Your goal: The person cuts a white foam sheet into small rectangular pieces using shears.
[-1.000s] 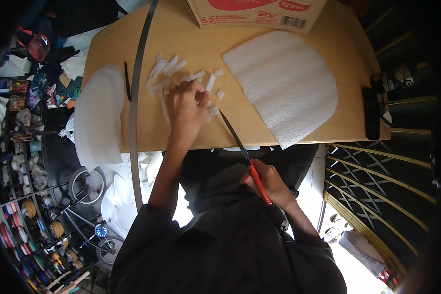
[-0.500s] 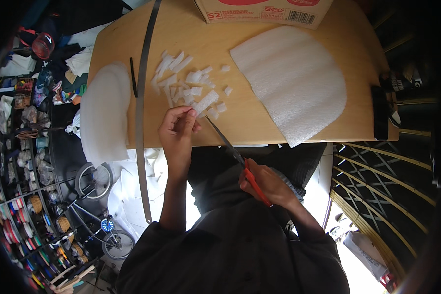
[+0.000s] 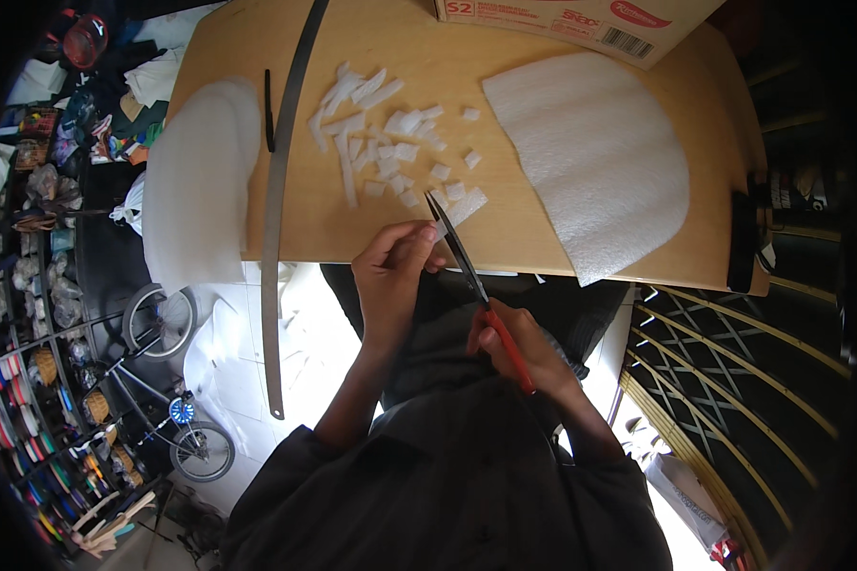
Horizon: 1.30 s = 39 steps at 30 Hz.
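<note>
Between thumb and fingers, my left hand [image 3: 397, 271] pinches a strip of white foam sheet [image 3: 468, 206] at the table's near edge. My right hand [image 3: 524, 354] grips orange-handled scissors [image 3: 464, 255], whose blades cross the strip just past my left fingertips. Beyond them lie many small cut foam pieces [image 3: 405, 124], some in squares and some in longer slivers. To the right rests a large foam sheet [image 3: 600, 167] with a rounded far edge.
On the left, a long metal ruler [image 3: 278, 219] overhangs the wooden table [image 3: 381, 38]. Beside it are a black pen [image 3: 269, 109] and more foam sheet [image 3: 200, 181]. A cardboard box [image 3: 581, 24] stands at the back. A bicycle [image 3: 176, 381] and crowded shelves [image 3: 29, 381] are off to the left.
The scissors have come up to the foam strip, and their blades now lie across it. My left hand has shifted right with the strip. The view has moved slightly.
</note>
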Available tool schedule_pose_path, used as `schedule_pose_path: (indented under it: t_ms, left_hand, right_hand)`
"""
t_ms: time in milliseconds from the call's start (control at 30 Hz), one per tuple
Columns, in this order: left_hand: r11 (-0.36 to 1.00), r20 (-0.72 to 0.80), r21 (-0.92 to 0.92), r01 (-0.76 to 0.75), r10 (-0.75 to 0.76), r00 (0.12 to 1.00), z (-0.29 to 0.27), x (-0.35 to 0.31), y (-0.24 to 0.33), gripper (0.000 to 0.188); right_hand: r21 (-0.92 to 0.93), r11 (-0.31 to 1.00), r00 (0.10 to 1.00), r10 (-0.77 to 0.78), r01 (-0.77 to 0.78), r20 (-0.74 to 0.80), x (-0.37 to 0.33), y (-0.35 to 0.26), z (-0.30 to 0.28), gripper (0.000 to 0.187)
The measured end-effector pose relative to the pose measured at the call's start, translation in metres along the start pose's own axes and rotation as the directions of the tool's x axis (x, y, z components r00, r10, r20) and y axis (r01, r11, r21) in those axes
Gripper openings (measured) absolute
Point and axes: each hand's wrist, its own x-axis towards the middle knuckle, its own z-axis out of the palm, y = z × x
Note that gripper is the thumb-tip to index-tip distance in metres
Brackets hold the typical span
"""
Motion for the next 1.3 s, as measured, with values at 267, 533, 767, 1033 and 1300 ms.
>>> schedule_pose_path:
  t_ms: [267, 533, 767, 1033, 1300]
  left_hand:
    - [0.981, -0.021, 0.17, -0.096, 0.101, 0.995, -0.007, 0.003, 0.002, 0.012]
    - [0.98, -0.059, 0.175, -0.097, 0.109, 0.992, -0.008, 0.003, 0.005, 0.011]
    - [0.945, -0.135, 0.275, -0.177, 0.22, 0.966, -0.022, 0.015, 0.009, 0.01]
    - [0.43, 0.079, 0.784, -0.447, 0.646, 0.76, -0.035, 0.055, 0.003, 0.017]
    - [0.509, 0.066, 0.738, -0.444, 0.601, 0.797, -0.018, 0.034, -0.003, 0.019]
  right_hand:
    - [-0.086, 0.989, 0.993, -0.12, 0.119, 0.0, 0.004, 0.005, 0.0, 0.033]
    - [0.0, 0.988, 0.988, 0.156, -0.156, -0.008, 0.005, -0.013, 0.003, 0.03]
    - [0.039, 0.996, 0.997, 0.081, -0.081, -0.012, 0.005, -0.006, 0.005, 0.024]
    - [-0.06, 0.985, 0.984, -0.166, 0.162, -0.065, 0.0, 0.022, 0.005, 0.029]
    - [-0.057, 0.997, 0.997, -0.052, 0.049, -0.059, -0.015, 0.027, -0.011, 0.032]
